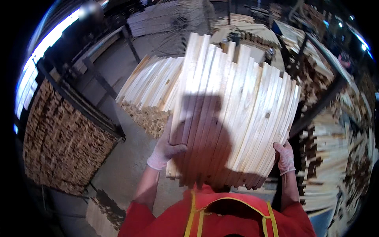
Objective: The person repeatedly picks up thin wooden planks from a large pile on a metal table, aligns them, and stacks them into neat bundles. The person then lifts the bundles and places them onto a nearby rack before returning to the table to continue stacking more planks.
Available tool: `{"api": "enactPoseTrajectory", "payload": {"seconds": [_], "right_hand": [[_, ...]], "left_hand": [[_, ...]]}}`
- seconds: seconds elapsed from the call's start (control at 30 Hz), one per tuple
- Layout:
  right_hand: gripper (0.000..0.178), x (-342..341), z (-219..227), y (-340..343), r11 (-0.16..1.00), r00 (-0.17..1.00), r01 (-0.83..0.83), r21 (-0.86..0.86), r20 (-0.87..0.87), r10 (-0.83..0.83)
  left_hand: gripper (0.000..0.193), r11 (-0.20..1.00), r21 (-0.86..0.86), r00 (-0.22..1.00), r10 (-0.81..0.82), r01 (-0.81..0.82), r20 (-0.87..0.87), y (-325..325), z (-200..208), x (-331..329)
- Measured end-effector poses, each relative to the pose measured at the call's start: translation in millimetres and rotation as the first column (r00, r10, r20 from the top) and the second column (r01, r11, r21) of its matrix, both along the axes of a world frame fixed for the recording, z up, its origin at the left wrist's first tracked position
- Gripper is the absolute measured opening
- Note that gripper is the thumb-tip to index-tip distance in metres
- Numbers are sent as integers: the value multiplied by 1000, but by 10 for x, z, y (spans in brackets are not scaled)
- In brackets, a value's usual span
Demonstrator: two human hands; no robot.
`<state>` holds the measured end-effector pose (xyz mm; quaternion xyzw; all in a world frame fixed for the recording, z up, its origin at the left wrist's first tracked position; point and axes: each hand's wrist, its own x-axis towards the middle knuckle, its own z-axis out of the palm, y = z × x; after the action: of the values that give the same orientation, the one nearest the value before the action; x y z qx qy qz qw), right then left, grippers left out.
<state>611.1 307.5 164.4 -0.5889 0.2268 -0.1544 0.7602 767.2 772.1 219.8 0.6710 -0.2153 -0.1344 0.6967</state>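
Note:
A wide bundle of pale wooden strips [246,114] is held up in front of my chest, squeezed between both hands. Its strips lie side by side, with uneven ends at the top and bottom. At the bundle's left edge, my gloved left hand [165,148] is closed with the thumb over the front face. On the opposite edge my gloved right hand [285,155] grips with its thumb on the front; its other fingers are mostly hidden behind the wood. A dark shadow falls across the strips' lower left part.
Behind the bundle, to the left, lies a stack of similar strips [152,85] on the floor. A tall stack of strip ends [63,138] stands at far left by a dark metal frame [85,104]. More wood piles [325,158] fill the right side. At the back is a large fan [177,25].

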Motion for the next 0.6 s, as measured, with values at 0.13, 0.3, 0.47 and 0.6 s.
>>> {"api": "enactPoseTrajectory", "payload": {"seconds": [0.13, 0.3, 0.47, 0.6], "right_hand": [[70, 771, 161, -344, 996, 998, -31, -87, -58, 26], [50, 2120, 331, -480, 937, 929, -141, -320, -370, 13], [91, 3394, -389, 196, 879, 914, -227, -419, -403, 44], [80, 2817, -537, 99, 995, 953, 63, -79, -290, -84]], "left_hand": [[112, 1000, -13, 998, -6, 7, 66, -286, -113, 842], [92, 827, 535, 953, 7, -176, 302, -364, -88, 2590], [87, 111, 915, 913, -92, -388, 399, -133, -650, 4189], [83, 162, 944, 940, -140, -288, 311, -388, -502, 4710]]}}
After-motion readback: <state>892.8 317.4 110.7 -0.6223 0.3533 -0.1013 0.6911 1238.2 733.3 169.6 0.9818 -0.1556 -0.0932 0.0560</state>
